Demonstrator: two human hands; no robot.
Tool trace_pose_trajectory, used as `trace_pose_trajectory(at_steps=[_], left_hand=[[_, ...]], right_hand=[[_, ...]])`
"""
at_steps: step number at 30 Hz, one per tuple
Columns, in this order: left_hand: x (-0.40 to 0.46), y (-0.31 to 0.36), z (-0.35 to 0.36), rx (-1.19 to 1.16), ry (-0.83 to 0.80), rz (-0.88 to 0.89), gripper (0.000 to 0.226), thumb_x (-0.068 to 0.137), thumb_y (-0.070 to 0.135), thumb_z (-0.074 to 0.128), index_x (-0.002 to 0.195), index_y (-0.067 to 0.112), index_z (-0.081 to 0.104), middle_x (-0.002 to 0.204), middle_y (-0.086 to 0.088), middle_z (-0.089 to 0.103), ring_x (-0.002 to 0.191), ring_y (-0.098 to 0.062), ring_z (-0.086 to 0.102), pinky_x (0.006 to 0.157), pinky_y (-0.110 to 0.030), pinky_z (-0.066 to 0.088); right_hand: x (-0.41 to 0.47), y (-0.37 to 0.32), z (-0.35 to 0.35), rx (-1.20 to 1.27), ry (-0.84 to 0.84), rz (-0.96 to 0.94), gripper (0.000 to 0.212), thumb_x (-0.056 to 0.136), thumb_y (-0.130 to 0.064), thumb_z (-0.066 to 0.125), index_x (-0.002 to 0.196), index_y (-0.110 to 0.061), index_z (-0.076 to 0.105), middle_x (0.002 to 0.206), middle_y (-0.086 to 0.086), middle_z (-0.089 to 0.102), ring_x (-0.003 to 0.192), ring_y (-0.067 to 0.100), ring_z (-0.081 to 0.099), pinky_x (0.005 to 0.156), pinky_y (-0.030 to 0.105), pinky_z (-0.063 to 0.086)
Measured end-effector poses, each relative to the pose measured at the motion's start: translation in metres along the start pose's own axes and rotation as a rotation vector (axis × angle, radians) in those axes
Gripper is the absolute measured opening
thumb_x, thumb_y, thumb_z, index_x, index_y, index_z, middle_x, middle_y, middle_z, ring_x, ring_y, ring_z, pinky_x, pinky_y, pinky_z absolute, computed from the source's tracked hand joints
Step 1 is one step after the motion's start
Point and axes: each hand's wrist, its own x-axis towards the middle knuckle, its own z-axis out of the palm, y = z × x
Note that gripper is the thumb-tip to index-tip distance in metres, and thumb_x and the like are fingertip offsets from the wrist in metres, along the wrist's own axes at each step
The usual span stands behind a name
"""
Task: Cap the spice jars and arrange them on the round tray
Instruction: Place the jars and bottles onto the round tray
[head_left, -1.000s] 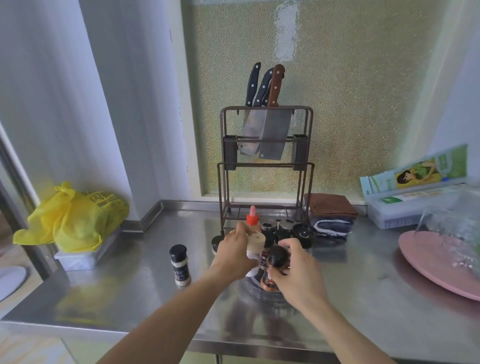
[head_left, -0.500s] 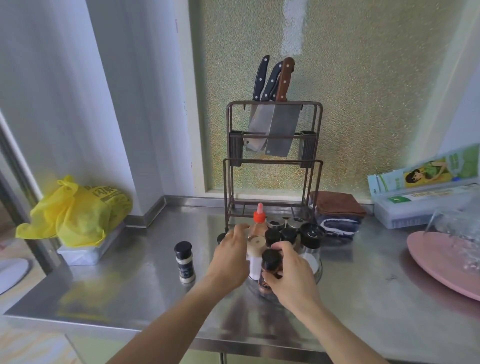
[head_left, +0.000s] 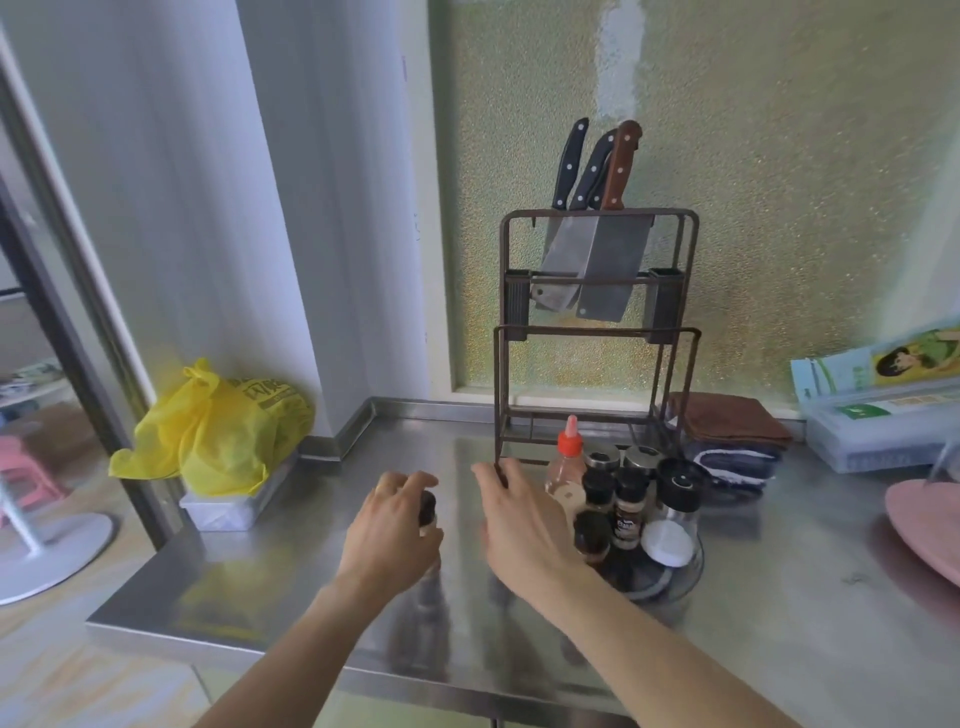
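A clear round tray (head_left: 680, 584) sits on the steel counter right of centre. It holds several black-capped spice jars (head_left: 627, 512), a red-tipped squeeze bottle (head_left: 569, 457) and a white-lidded jar (head_left: 667, 543). One more black-capped jar (head_left: 428, 508) stands alone on the counter left of the tray. My left hand (head_left: 389, 532) is wrapped around it, fingers curled over the cap and hiding most of the body. My right hand (head_left: 519, 525) hovers between that jar and the tray with fingers spread, holding nothing.
A brown wire knife rack (head_left: 597, 332) with three knives stands right behind the tray. Folded cloths (head_left: 727, 441) lie to its right. A pink plate (head_left: 930, 525) lies at the right edge, and a yellow bag (head_left: 223, 431) on a container at the left. The counter's front edge (head_left: 311, 660) is close.
My left hand left the tray and went left to the lone jar. My right hand let go of the brown jar, which now stands on the tray, and drifted left.
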Motion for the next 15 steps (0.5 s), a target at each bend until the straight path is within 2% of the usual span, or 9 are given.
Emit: trace_pose_trajectory(at_steps=[2,5,8,11,13,15], left_hand=[[0.001,-0.004,0.003,0.001,-0.017,0.001,0.046,0.086,0.027,0.063,0.131,0.031,0.053,0.12,-0.001,0.058,0.104,-0.027,0.063,0.081,-0.034,0.053],[0.005,-0.01,0.003,0.002,0.01,0.009,0.037,0.088,0.026,0.063,0.125,0.028,0.056,0.109,-0.002,0.062,0.097,-0.027,0.064,0.077,-0.033,0.05],[0.006,-0.014,-0.001,0.0,0.018,0.0,0.035,0.086,0.026,0.067,0.119,0.027,0.058,0.106,-0.003,0.064,0.097,-0.028,0.063,0.071,-0.033,0.043],[0.004,-0.011,-0.011,-0.019,0.052,0.005,0.033,0.084,0.027,0.069,0.115,0.028,0.059,0.106,-0.002,0.066,0.095,-0.028,0.062,0.069,-0.032,0.038],[0.004,-0.001,-0.023,-0.054,0.098,0.019,0.032,0.083,0.028,0.07,0.113,0.03,0.059,0.104,-0.002,0.067,0.091,-0.028,0.063,0.069,-0.033,0.04],[0.007,0.017,-0.039,-0.09,0.157,0.063,0.034,0.082,0.03,0.073,0.113,0.031,0.06,0.103,-0.002,0.068,0.088,-0.027,0.064,0.072,-0.034,0.045]], right_hand=[[0.017,-0.008,0.014,-0.056,-0.101,0.066,0.063,0.089,-0.008,0.069,0.143,-0.014,0.036,0.131,0.02,0.049,0.098,0.036,0.065,0.077,0.043,0.058],[0.026,-0.012,0.025,-0.113,-0.167,0.12,0.053,0.088,-0.007,0.071,0.134,-0.01,0.044,0.132,0.022,0.049,0.098,0.038,0.066,0.081,0.045,0.059],[0.023,-0.015,0.024,-0.132,-0.147,0.13,0.043,0.089,-0.001,0.069,0.126,-0.008,0.048,0.127,0.019,0.048,0.093,0.035,0.067,0.077,0.043,0.06],[0.013,-0.016,0.011,-0.09,-0.129,0.115,0.045,0.087,0.0,0.071,0.124,-0.007,0.047,0.126,0.017,0.05,0.096,0.034,0.066,0.078,0.042,0.059],[0.004,-0.013,-0.007,-0.017,-0.078,0.095,0.045,0.089,-0.005,0.07,0.126,-0.009,0.046,0.127,0.014,0.05,0.098,0.033,0.066,0.08,0.041,0.059],[-0.005,-0.005,-0.035,0.061,0.027,0.076,0.037,0.095,-0.019,0.066,0.127,-0.013,0.048,0.124,0.008,0.053,0.101,0.029,0.064,0.083,0.041,0.057]])
